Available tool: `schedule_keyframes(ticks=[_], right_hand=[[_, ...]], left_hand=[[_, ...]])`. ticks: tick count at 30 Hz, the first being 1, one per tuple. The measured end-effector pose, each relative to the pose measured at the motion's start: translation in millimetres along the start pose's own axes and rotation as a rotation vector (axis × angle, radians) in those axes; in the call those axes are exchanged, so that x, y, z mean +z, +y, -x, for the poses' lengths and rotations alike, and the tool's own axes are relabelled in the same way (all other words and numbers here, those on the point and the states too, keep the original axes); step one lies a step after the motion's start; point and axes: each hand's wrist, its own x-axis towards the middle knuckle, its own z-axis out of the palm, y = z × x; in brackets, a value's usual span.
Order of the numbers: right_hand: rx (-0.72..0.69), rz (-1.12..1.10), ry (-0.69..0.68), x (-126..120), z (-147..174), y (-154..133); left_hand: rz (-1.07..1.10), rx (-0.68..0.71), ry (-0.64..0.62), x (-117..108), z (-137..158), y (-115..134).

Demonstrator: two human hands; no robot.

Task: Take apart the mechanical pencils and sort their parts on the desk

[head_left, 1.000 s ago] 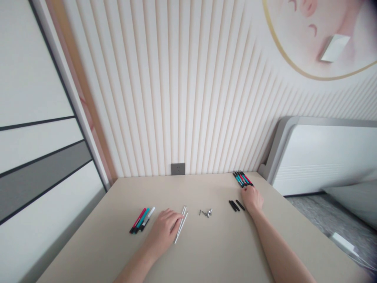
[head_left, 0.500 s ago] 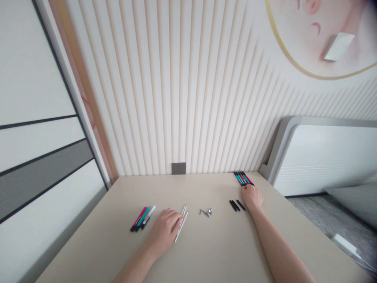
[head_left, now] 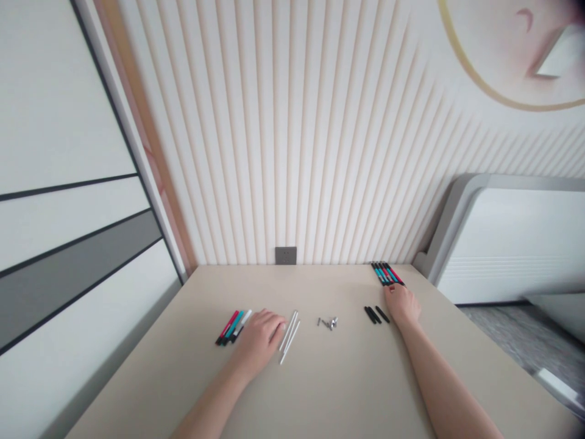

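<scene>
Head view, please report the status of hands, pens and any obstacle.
Left hand beside white rods, grip unclear. Right hand at near ends of pen row, grip unclear. Black pieces left of right hand; nothing visibly blocking.

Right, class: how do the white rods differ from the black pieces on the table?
The white rods are pale and slender; the black pieces are dark and thicker. The white rods look longer than the black pieces. The white rods' far ends lean right, while the black pieces' far ends lean left. Both groups lie flat on the table.
</scene>
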Motion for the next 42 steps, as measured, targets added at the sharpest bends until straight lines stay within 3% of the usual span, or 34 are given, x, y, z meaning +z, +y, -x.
schedule_keyframes(ticks=[4, 9, 11, 14, 18, 24, 27, 32, 42], right_hand=[[0.001, -0.009, -0.01, -1.9, 5.2, 2.0], [-0.011, -0.037, 0.006, -10.5, 16.3, 7.5], [-0.048, -0.093, 0.051, -14.9, 21.7, 8.7], [-0.171, -0.234, 0.163, -22.0, 35.0, 1.0], [-0.413, -0.344, 0.187, -33.7, 68.9, -36.7], [-0.822, -0.404, 0.152, -40.9, 126.6, -110.1], [-0.861, -0.462, 0.183, -31.1, 145.5, -122.9], [-0.91, -0.513, 0.091, -13.4, 164.5, -110.1], [-0.962, -0.493, -0.047, -11.8, 172.4, -108.4]], left_hand=[[-0.068, -0.095, 0.097, -7.0, -0.9, -15.8], [-0.225, -0.257, 0.24, -32.6, 2.6, -41.5], [-0.288, -0.347, 0.254, -42.6, 6.9, -52.6], [-0.334, -0.465, 0.173, -48.9, 13.6, -65.2], [-0.34, -0.436, 0.011, -44.3, 17.7, -68.3], [-0.313, -0.397, -0.021, -34.7, 18.2, -64.4], [-0.264, -0.393, -0.002, -29.0, 18.6, -63.2], [-0.184, -0.343, 0.014, -20.5, 17.8, -61.9], [-0.147, -0.401, 0.022, -16.1, 13.7, -66.1]])
